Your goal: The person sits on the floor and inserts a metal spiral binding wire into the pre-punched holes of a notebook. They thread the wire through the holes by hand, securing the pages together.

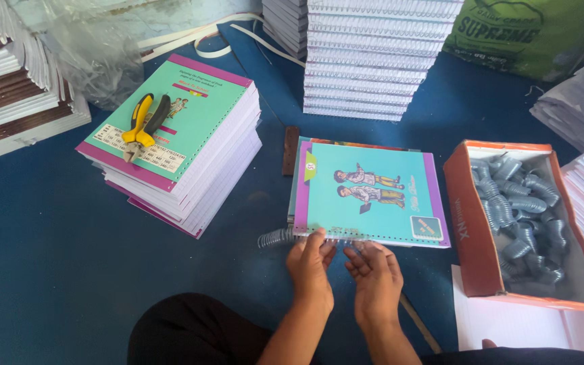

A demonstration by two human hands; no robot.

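Left hand [310, 262] and right hand [375, 274] side by side at near edge of teal notebook [371, 194] on blue floor, fingers curled onto grey spiral coil [280, 236]; grip hard to make out. Coil juts left of notebook, rest hidden under fingers. Orange box [459, 216] of coils to right, corner cut off. Yellow pliers [142, 126] on left stack [201, 172]

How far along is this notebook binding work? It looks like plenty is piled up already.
Done: a tall stack of spiral-bound books stands at the back. In hand: the left hand and right hand work a metal coil along the punched near edge of a teal book. Left: the stack of unbound books under the yellow pliers, and a box of coils.
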